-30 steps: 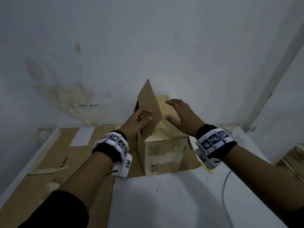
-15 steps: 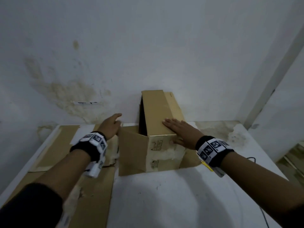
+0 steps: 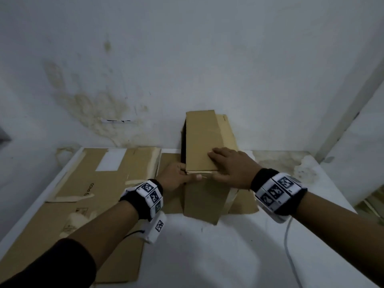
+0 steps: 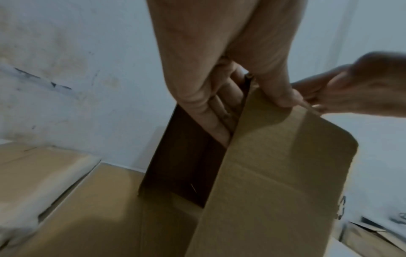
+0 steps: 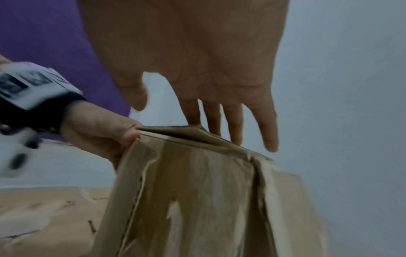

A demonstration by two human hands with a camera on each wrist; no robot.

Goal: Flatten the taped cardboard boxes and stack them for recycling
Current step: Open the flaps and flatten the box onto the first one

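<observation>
A brown cardboard box point(image 3: 204, 140) stands half collapsed against the back wall, its side panels folded inward. My left hand point(image 3: 176, 177) grips its near left corner, thumb point(image 4: 279, 90) outside and fingers point(image 4: 217, 111) inside the dark opening of the box point(image 4: 263, 173). My right hand point(image 3: 228, 165) lies flat on the top panel with straight fingers point(image 5: 232, 121) pressing the fold of the box point(image 5: 197, 191). Flattened cardboard point(image 3: 87, 183) lies to the left on the white table point(image 3: 207, 256).
A stained white wall point(image 3: 187, 59) rises directly behind the box. A white door frame point(image 3: 353, 113) stands at the right. A white cable point(image 3: 288, 246) runs over the table near my right forearm. More cardboard point(image 3: 245, 202) lies under the box.
My left hand came in from the left and took hold of the box's near corner. The box has folded narrower, and my right hand shifted up its top panel.
</observation>
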